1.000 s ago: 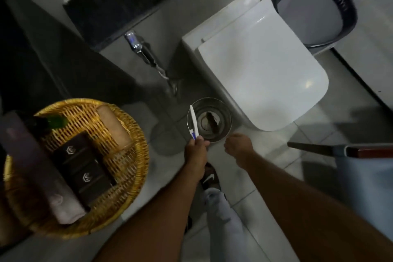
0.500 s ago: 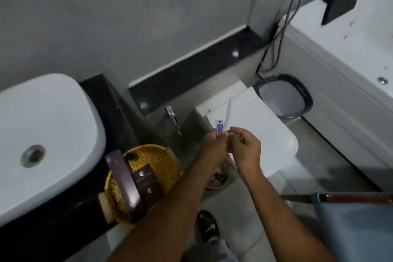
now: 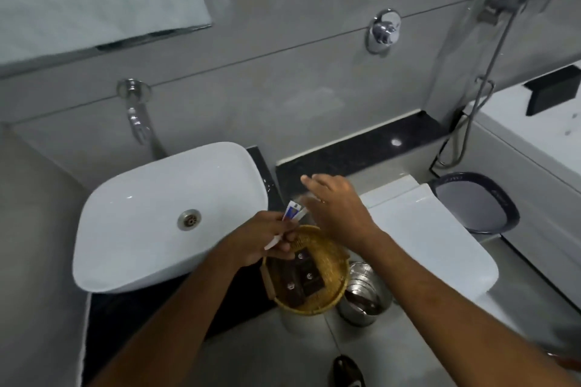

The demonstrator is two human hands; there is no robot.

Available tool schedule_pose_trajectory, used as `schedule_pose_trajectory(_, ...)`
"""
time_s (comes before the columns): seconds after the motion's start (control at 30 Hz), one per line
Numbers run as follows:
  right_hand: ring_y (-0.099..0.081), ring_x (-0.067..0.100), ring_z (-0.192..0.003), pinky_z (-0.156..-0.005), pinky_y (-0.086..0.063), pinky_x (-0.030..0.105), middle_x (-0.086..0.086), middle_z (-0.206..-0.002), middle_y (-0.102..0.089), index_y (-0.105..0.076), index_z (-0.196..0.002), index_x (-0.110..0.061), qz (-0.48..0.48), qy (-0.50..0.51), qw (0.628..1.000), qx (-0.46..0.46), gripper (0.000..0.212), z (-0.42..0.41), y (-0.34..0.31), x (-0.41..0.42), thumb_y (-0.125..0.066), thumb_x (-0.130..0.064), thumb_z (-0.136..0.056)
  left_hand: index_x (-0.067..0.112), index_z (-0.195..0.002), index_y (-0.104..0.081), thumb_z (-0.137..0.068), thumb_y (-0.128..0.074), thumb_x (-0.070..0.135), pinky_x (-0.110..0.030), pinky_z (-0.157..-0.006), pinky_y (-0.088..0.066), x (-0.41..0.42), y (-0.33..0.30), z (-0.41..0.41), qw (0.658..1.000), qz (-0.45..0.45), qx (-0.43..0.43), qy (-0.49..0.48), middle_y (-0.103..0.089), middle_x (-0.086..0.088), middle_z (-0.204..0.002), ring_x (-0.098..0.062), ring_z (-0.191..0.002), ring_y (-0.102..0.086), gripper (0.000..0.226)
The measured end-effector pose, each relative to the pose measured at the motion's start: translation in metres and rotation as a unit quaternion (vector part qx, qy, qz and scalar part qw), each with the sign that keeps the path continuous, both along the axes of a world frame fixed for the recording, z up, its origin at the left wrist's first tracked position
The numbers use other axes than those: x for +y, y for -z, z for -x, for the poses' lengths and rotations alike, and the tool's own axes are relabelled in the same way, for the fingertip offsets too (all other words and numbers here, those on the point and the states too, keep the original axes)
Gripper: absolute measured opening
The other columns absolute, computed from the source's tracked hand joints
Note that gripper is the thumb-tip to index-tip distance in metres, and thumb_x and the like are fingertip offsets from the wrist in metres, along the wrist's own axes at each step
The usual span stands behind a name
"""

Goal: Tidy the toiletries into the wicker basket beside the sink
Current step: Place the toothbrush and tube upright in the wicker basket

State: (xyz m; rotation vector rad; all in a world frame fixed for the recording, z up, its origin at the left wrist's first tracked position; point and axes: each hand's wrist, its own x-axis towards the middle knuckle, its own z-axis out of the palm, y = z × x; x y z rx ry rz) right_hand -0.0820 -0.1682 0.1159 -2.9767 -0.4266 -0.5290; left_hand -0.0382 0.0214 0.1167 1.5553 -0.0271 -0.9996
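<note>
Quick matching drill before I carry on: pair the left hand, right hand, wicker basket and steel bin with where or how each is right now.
1. left hand
2. right hand
3. wicker basket
4. steel bin

A. on the floor, right of the basket
B. open, fingers spread above the basket
C. gripping a small white and blue tube
D. on the dark counter beside the sink, dark boxes inside

Pairs: 1-C, 2-B, 3-D, 4-A

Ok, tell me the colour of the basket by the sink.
Golden-yellow woven wicker basket, seen best in the head view.
</note>
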Motion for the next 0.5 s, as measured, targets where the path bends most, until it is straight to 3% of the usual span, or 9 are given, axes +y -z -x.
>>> schedule_pose_trajectory(0.07, -0.064, 0.027, -0.091, -0.075, -0.051, 0.039, 0.009, -0.100, -0.069, -0.068, -0.087, -0.015, 0.022, -0.047, 0.999, -0.007, 0.007, 0.004, 0.005, 0.019, -0.068, -0.017, -0.081, 0.006, -0.093, -0.069, -0.088, -0.068, 0.026, -0.039, -0.064, -0.060, 0.017, 0.003, 0.004, 0.999, 0.008, 0.046, 0.008, -0.063, -0.005, -0.068, -0.014, -0.054, -0.059, 0.021)
schedule_pose_trajectory(0.13, -0.061, 0.025, -0.071, -0.059, -0.050, 0.039, 0.008, -0.081, -0.065, -0.066, -0.083, -0.010, 0.007, -0.081, 0.996, -0.024, 0.007, 0.014, 0.013, 0.024, -0.061, -0.014, -0.084, 0.006, -0.094, -0.069, -0.091, -0.064, 0.030, -0.039, -0.064, -0.061, 0.028, 0.007, 0.007, 0.995, 0.015, 0.097, 0.002, -0.066, -0.006, -0.071, -0.014, -0.056, -0.061, 0.025)
schedule_pose_trajectory(0.23, -0.066, 0.026, -0.072, -0.058, -0.056, 0.038, 0.009, -0.087, -0.072, -0.071, -0.094, -0.008, -0.004, -0.080, 0.995, -0.066, 0.014, 0.033, 0.029, 0.017, -0.063, -0.013, -0.084, 0.008, -0.098, -0.064, -0.096, -0.052, 0.025, -0.037, -0.060, -0.061, 0.040, 0.013, 0.007, 0.986, 0.019, 0.148, -0.080, -0.070, -0.010, -0.074, -0.017, -0.059, -0.066, 0.022)
schedule_pose_trajectory(0.3, -0.067, 0.026, -0.073, -0.058, -0.054, 0.034, 0.008, -0.087, -0.071, -0.071, -0.095, -0.009, -0.096, -0.005, 0.995, -0.009, 0.016, 0.042, 0.039, 0.012, -0.058, -0.012, -0.087, 0.007, -0.098, -0.061, -0.098, -0.049, 0.023, -0.037, -0.055, -0.061, 0.046, 0.019, 0.003, 0.973, 0.007, 0.132, -0.190, -0.071, -0.011, -0.075, -0.020, -0.061, -0.070, 0.020)
schedule_pose_trajectory(0.4, -0.061, 0.018, -0.074, -0.058, -0.039, 0.021, -0.001, -0.082, -0.060, -0.071, -0.091, -0.014, -0.280, 0.172, 0.938, 0.113, 0.013, 0.050, 0.057, 0.016, -0.059, -0.015, -0.093, 0.007, -0.096, -0.061, -0.098, -0.050, 0.026, -0.038, -0.057, -0.061, 0.048, 0.030, 0.000, 0.964, -0.009, 0.082, -0.252, -0.068, -0.011, -0.075, -0.023, -0.063, -0.070, 0.022)
schedule_pose_trajectory(0.5, -0.064, 0.013, -0.074, -0.063, -0.052, 0.026, 0.000, -0.083, -0.070, -0.073, -0.097, -0.015, -0.404, 0.280, 0.842, 0.223, 0.015, 0.059, 0.078, 0.018, -0.059, -0.017, -0.093, 0.009, -0.097, -0.063, -0.096, -0.053, 0.027, -0.041, -0.067, -0.060, 0.030, 0.045, 0.010, 0.968, -0.018, 0.058, -0.242, -0.069, -0.010, -0.076, -0.024, -0.068, -0.070, 0.021)
